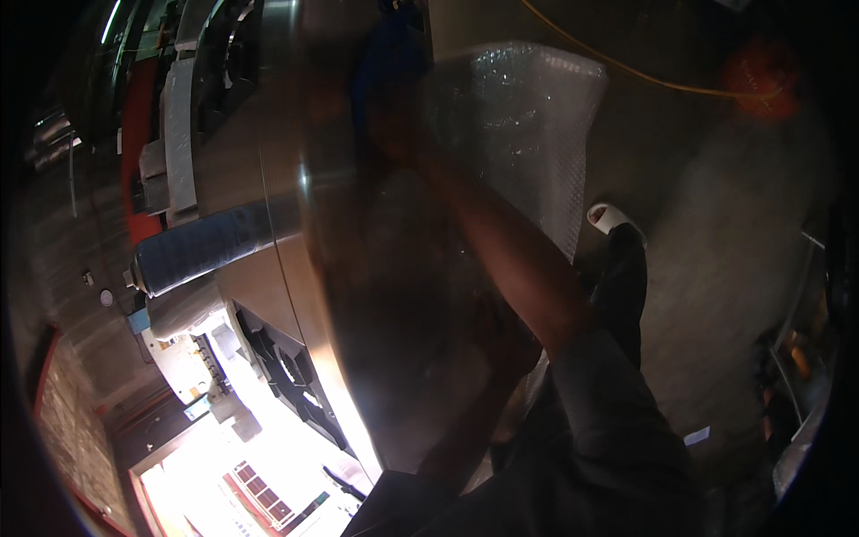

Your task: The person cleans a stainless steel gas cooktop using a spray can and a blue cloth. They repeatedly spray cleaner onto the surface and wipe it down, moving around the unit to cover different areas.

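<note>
The right hand (392, 132), just before 12 o'clock, meets a blue cloth (386, 55) over the steel unit (279, 277); blur hides whether it grips. The left hand (512, 347), toward 4 o'clock, is too dark to tell open from closed. At 9 o'clock a blue can (201, 249) bears blurred label printing. Bubble wrap (528, 112) spreads at 1 o'clock.

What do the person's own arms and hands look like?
Dark grey fabric right sleeve ending near the elbow, right forearm bare; dark fabric left sleeve, left forearm bare. No gloves visible on the right hand or left hand; shadow and blur hide finer detail.
</note>
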Motion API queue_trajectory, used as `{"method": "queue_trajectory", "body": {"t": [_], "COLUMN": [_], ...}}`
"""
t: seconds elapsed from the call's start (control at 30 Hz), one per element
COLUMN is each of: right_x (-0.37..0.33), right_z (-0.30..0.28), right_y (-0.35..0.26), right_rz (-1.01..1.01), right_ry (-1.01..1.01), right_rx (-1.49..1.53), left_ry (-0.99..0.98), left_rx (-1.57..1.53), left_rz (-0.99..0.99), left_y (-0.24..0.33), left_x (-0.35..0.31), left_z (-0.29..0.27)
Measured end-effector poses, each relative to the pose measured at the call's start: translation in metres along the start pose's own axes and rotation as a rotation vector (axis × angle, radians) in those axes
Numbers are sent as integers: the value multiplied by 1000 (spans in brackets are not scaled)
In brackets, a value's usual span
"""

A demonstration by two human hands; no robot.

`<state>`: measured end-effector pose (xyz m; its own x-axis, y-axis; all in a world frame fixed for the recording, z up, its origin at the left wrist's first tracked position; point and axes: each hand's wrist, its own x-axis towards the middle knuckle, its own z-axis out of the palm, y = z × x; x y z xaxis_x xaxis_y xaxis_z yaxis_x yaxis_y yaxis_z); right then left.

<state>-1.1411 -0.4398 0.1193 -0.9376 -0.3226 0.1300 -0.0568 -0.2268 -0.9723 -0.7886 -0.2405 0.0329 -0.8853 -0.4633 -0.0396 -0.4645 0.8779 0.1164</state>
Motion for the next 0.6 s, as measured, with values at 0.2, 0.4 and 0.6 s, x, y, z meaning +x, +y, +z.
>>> {"method": "queue_trajectory", "body": {"t": [0.2, 0.4, 0.6], "right_x": [-141, -212, -24], "right_z": [-22, 7, 2], "right_y": [-33, -55, -81], "right_rz": [7, -22, -220], "right_ry": [-106, -153, 5], "right_rx": [12, -6, -281], "left_ry": [-189, -219, -221], "left_rx": [-4, 30, 27], "left_rz": [-84, -102, -116], "left_y": [0, 15, 14], "left_x": [-4, 3, 0], "left_z": [-4, -22, -24]}}
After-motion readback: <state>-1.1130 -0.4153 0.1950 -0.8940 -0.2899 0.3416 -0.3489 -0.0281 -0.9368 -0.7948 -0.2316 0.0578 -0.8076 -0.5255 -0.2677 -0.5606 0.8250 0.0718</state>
